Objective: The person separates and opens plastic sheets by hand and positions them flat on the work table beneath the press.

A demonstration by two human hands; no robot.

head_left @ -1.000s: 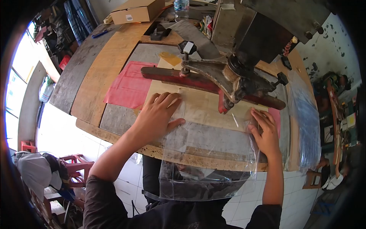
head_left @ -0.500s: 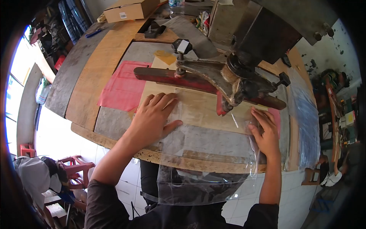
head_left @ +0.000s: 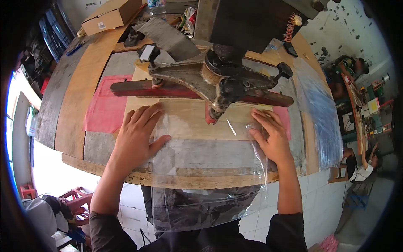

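Observation:
A clear plastic sheet (head_left: 201, 155) lies over the pale board (head_left: 189, 122), and its near end hangs past the table's front edge. My left hand (head_left: 140, 130) rests flat on the sheet's left side, fingers stretched and thumb apart. At the right side of the sheet, my right hand (head_left: 270, 134) lies with fingers extended and thumb spread, touching its edge. Just beyond the fingertips, the long red-edged metal bar (head_left: 176, 91) of a press spans the board, hung from a cast metal bracket (head_left: 189, 77). Whether the bar touches the sheet cannot be made out.
Pink sheet material (head_left: 103, 103) lies on the left. A stack of bluish clear film (head_left: 319, 117) covers the table's right side. At the back stand a cardboard box (head_left: 111, 17) and a dark press head (head_left: 247, 25). Other people sit at the far right.
My view has turned rightward, so the press, sheet and hands appear further left. Both hands keep about the same places on the plastic sheet.

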